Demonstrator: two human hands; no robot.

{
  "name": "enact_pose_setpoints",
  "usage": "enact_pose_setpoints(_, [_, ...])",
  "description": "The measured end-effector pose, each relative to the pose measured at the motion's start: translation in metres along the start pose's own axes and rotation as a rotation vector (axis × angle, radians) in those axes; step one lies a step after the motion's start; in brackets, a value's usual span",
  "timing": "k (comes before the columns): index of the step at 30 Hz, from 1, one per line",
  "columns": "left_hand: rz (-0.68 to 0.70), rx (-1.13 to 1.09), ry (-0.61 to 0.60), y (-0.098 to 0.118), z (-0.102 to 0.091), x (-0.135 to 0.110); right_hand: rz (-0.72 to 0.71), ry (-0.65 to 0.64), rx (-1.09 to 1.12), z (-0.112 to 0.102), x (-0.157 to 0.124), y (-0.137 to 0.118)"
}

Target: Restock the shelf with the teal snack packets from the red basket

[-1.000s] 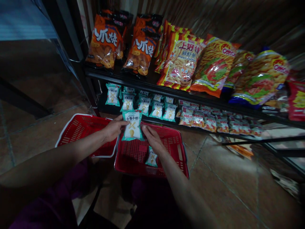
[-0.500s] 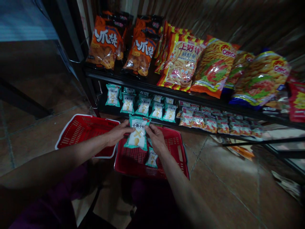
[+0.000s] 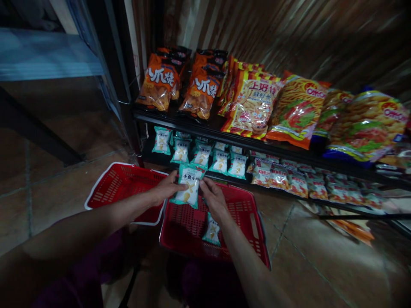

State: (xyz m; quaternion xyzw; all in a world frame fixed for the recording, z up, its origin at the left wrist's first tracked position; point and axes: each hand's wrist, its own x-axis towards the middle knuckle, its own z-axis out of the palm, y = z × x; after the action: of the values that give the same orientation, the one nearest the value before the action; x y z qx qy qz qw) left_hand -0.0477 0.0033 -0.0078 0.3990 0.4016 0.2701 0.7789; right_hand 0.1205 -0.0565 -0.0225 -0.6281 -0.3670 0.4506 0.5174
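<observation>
A teal and white snack bag (image 3: 189, 186) is held upright above the red basket, its printed front toward me. My left hand (image 3: 167, 188) grips its left side, with the thumb across the front. At the bag's right edge, the fingers of my right hand (image 3: 214, 197) are closed on it. Below my right hand, a second teal snack bag (image 3: 212, 231) lies in the red shopping basket (image 3: 237, 194); my right forearm covers part of the basket.
Another red basket (image 3: 111, 182) with a white rim stands to the left. The black shelf (image 3: 199, 126) ahead bears orange snack bags (image 3: 158, 83) above and rows of small teal bags (image 3: 162, 140) below. A dark shelf post (image 3: 123, 92) rises at the left.
The view has shifted, so shelf, baskets and hands appear slightly lower and further right. Both hands stay at the snack bag, which remains above the basket.
</observation>
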Motion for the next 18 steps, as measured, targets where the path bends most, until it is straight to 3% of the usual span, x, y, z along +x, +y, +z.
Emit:
enact_pose_setpoints(4, [0.041,-0.023,0.096,0.008,-0.006,0.008,0.023,-0.090,0.035,0.011,0.006,0.001])
enact_pose_setpoints(11, [0.181,0.007,0.160,0.019,-0.030,0.024,-0.037,-0.090,-0.021,0.037,0.033,0.012])
enact_pose_setpoints(14, [0.239,0.076,0.196,0.019,-0.046,0.034,-0.070,-0.059,-0.001,0.056,0.049,0.020])
enact_pose_setpoints(18, [0.309,0.150,0.372,0.020,-0.069,0.052,-0.128,-0.066,0.056,0.089,0.076,0.038])
